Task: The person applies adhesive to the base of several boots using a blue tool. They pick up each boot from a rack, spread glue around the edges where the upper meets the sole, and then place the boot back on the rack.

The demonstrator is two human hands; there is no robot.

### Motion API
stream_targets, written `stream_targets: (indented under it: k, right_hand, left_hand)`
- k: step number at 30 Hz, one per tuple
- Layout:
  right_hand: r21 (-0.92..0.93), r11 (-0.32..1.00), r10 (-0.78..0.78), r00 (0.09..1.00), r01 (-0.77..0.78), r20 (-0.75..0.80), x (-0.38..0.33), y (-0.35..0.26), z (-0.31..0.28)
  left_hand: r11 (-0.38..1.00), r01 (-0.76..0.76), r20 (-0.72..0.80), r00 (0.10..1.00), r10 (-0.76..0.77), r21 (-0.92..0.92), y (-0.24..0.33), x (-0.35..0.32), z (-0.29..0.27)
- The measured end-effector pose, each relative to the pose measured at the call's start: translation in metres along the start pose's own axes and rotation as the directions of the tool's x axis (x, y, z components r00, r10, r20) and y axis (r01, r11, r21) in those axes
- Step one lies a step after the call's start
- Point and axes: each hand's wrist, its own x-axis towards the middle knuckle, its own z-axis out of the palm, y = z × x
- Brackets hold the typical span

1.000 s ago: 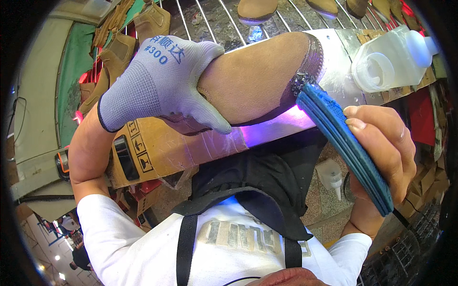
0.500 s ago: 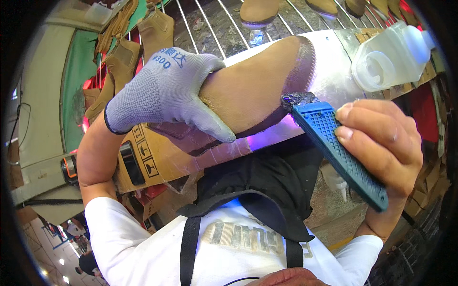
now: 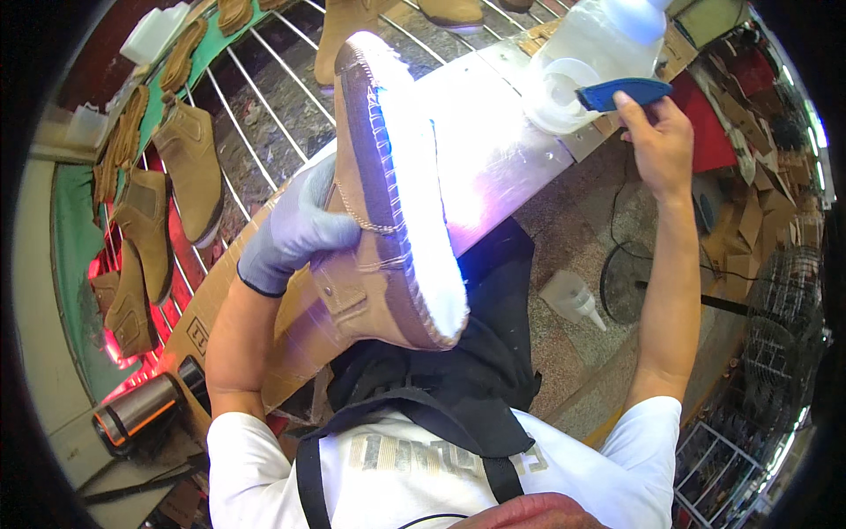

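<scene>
My left hand (image 3: pixel 304 227), in a pale grey-blue glove, grips a tan ankle boot (image 3: pixel 379 291) by its upper. The boot is tipped on its side, its brightly lit, stitched-edged underside facing right and its toe pointing away. Off to the right, my bare right hand (image 3: pixel 661 145) pinches a blue-handled brush (image 3: pixel 630 92). The brush's tip end is at the round opening of a translucent plastic jug (image 3: pixel 608 44) with glue-like whitish walls; whether the bristles are inside cannot be made out.
A shiny metal plate (image 3: pixel 502 167) lies under the jug, beside a barred rack (image 3: pixel 291 93). More tan boots (image 3: pixel 189 163) stand along the left. A steel flask (image 3: pixel 137 414) sits at lower left. On the floor are a nozzle bottle (image 3: pixel 573 298) and a round black base (image 3: pixel 626 282).
The boot has been turned from its upper facing up to its underside facing right. My right hand has carried the brush off the boot's edge, up and right to the jug.
</scene>
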Motion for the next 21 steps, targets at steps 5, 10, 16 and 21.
stream_targets:
  k: [5,10,16,21]
  right_hand:
    - [-0.21,0.955,-0.188,0.976,0.208,0.113,0.005,0.011,0.035]
    - [0.006,0.997,0.071,0.994,-0.072,0.079,0.003,0.019,0.034]
    - [0.576,0.723,0.367,0.919,-0.381,0.147,-0.007,0.038,0.031]
    - [0.786,0.496,0.28,0.925,-0.369,0.257,-0.028,0.063,0.012]
  left_hand:
    - [0.994,0.04,-0.048,0.998,-0.045,-0.103,0.01,-0.008,0.011]
    - [0.997,0.026,-0.178,0.984,-0.012,0.075,0.017,-0.015,0.009]
    - [0.955,-0.034,-0.156,0.984,0.084,0.296,0.015,-0.015,-0.011]
    - [0.95,0.033,-0.112,0.994,0.002,0.31,0.025,-0.006,-0.013]
